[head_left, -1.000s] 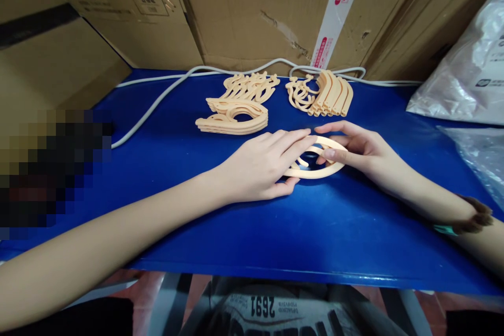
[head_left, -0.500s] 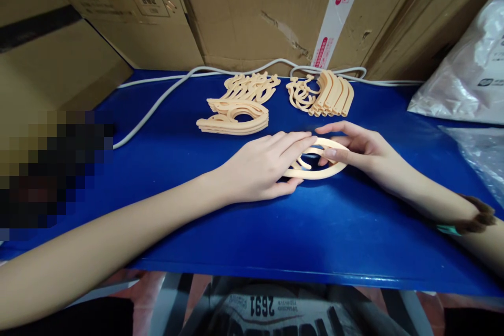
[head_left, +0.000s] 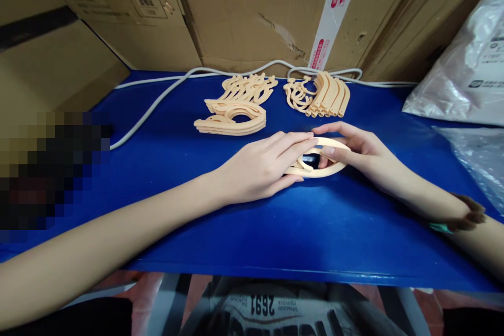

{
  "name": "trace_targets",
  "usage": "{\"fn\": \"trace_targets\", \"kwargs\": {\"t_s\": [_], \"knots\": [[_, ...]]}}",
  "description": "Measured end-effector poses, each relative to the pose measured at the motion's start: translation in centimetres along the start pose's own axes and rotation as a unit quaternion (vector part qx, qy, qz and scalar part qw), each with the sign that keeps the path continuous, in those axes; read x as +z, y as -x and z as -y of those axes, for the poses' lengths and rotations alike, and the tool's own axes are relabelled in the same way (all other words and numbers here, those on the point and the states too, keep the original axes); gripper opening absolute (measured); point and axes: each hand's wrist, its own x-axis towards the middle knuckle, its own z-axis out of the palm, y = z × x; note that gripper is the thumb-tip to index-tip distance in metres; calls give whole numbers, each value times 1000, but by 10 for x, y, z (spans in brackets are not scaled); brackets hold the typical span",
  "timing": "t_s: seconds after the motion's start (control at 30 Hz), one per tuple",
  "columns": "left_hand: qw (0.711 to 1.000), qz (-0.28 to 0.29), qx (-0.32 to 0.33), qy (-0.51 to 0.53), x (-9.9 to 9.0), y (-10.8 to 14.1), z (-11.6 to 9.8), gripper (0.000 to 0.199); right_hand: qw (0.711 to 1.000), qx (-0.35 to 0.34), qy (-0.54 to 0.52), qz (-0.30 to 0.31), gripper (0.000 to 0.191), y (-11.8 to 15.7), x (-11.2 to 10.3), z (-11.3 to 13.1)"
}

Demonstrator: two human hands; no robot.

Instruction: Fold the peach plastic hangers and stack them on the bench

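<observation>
Resting flat at frame centre, the left hand (head_left: 260,168) lay palm down with fingers extended and close together, their tips pressing the near-left part of a peach ring (head_left: 321,158); its thumb touched the ring's lower rim. The right hand (head_left: 364,153) met it from the right, fingers loosely curved, thumb and forefinger pinching the ring's right rim. The ring lay flat on the blue table (head_left: 275,231), just right of centre.

Behind it, well apart, sat a flat stack (head_left: 232,118) and an upright row (head_left: 328,95) of like parts, with a white cable (head_left: 157,102) running along the back edge. Cardboard boxes (head_left: 252,10) closed off the rear; plastic bags (head_left: 464,73) crowded the right. Bare table lay open in front and to the left.

The ring's left portion was hidden under the left fingers. A dark piece inside the ring could not be made out. A pixelated patch (head_left: 51,168) masked the left of the frame.
</observation>
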Motion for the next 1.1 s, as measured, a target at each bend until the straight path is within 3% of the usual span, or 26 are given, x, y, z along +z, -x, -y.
{"fn": "trace_targets", "kwargs": {"t_s": [1.1], "knots": [[999,23,19,33,0,-1,-1,49,999,7,13,39,43,0,2,-3]]}}
